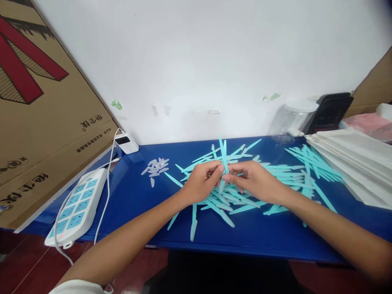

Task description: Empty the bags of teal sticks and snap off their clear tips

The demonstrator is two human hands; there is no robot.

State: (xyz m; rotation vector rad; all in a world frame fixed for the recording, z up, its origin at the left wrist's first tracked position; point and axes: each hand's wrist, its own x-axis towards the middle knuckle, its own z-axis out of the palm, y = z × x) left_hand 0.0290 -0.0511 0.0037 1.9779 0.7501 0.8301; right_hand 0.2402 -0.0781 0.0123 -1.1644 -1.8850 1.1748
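Over the heap, my left hand point(202, 181) and my right hand point(254, 179) meet with fingertips pinched together. Between them they hold a thin teal eyebrow razor point(224, 155), roughly upright, its lower end partly hidden by my fingers. Another teal stick point(220, 143) crosses close behind it; whether it is held too I cannot tell. Beneath and around my hands lies a loose heap of teal eyebrow razors point(228, 200), several with pale translucent covers. To the left of the heap sits a small pile of translucent blade caps point(156, 166).
A neater bundle of teal razors point(315, 163) lies at the right by stacked white paper bags point(352, 163). Behind stand a clear jar point(290, 118) and a black phone-like object point(330, 110). At left are a power strip point(79, 204), white device point(127, 143) and cardboard box point(55, 134).
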